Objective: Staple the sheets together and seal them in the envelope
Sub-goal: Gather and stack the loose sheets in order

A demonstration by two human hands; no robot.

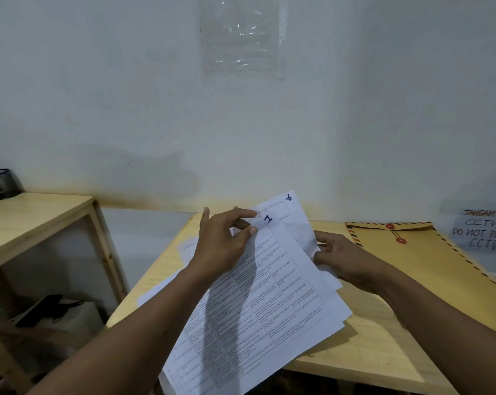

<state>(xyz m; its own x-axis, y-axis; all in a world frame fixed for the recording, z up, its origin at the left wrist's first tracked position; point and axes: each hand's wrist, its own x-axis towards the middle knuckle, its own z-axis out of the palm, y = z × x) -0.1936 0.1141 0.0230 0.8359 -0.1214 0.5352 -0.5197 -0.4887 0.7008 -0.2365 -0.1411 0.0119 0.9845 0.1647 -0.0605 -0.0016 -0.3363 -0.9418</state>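
Observation:
Several printed sheets (272, 303) lie fanned and slightly lifted over the wooden table (363, 357). The top sheet bears a blue "1"; another behind it, marked "6", sticks out toward the wall. My left hand (224, 240) pinches the top edge of the sheet marked "1" between thumb and fingers. My right hand (341, 258) grips the right edge of the sheets, fingers curled round the paper. A brown string-tie envelope (429, 269) with striped borders lies flat on the table to the right, apart from both hands. No stapler is in view.
A lower wooden shelf unit (38, 220) stands at the left, with a dark object (1, 183) on top and dark items inside. A handwritten CCTV note (483, 232) hangs on the wall at far right. The wall is close behind the table.

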